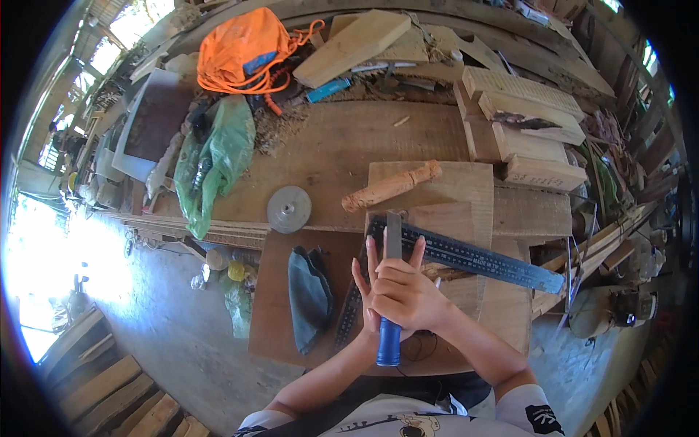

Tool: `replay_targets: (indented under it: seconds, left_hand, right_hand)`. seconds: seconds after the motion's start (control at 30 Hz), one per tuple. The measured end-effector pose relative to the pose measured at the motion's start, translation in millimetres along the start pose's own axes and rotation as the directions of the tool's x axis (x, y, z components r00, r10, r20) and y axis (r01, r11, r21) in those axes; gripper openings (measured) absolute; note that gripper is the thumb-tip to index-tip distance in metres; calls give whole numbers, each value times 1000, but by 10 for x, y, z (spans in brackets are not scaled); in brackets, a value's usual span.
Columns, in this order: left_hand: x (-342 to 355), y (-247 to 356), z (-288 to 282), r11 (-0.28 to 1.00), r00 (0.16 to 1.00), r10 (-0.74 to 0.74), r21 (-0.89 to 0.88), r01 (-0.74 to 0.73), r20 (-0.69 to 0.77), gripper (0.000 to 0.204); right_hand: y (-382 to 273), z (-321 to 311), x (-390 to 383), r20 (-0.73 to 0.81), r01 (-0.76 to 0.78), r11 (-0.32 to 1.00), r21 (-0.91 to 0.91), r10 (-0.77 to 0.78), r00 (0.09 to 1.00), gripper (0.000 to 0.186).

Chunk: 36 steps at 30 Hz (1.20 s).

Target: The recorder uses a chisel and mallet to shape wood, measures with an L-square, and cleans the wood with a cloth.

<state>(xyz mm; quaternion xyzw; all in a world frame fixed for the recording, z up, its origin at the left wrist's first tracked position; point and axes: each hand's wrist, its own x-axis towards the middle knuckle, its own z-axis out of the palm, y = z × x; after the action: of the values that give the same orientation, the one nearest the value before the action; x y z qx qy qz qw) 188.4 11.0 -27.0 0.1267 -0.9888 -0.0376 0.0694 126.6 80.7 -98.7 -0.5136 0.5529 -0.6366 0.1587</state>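
A blue-handled chisel [389,346] stands upright in the picture in front of my body, its flat steel blade pointing away from me. My right hand [409,297] is closed around it, fingers curled over the front. Behind it, my left hand [368,284] lies against the tool with its fingers stretched out and spread; its palm is mostly hidden. Under and beyond the hands, a black carpenter's square [473,256] rests on wooden boards, its long arm reaching right. A roughly carved, reddish piece of wood [392,186] lies just past the blade.
A grey metal disc [289,209] and a dark cloth [311,298] lie left of my hands. Farther off are a green plastic bag [218,156], an orange bag with cord [244,51] and a teal box [328,90]. Wood blocks [535,131] are stacked at the right.
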Motion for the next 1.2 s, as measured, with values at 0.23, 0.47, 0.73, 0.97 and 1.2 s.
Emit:
replay_targets:
  seconds: [0.23,0.47,0.73,0.97,1.2]
  left_hand:
    - [-4,-41,-37,936,994,39,-344,-72,-100,75]
    - [-34,-28,-50,959,999,35,-281,-43,-34,86]
    - [-43,-11,-89,955,994,47,-288,-74,-99,80]
    - [-48,-21,-86,950,992,56,-299,-87,-113,79]
    - [-69,-129,-172,918,989,87,-375,-127,-121,72]
  right_hand:
    - [-527,-361,372,163,332,715,-615,-297,941,29]
    - [-960,-640,181,-192,58,584,-810,-357,914,18]
    - [-916,-854,-281,-707,-383,924,-26,253,660,39]
    - [-937,-1313,-78,-737,-126,807,576,580,347,47]
    - [-1143,-1699,-334,-775,-205,896,394,444,450,49]
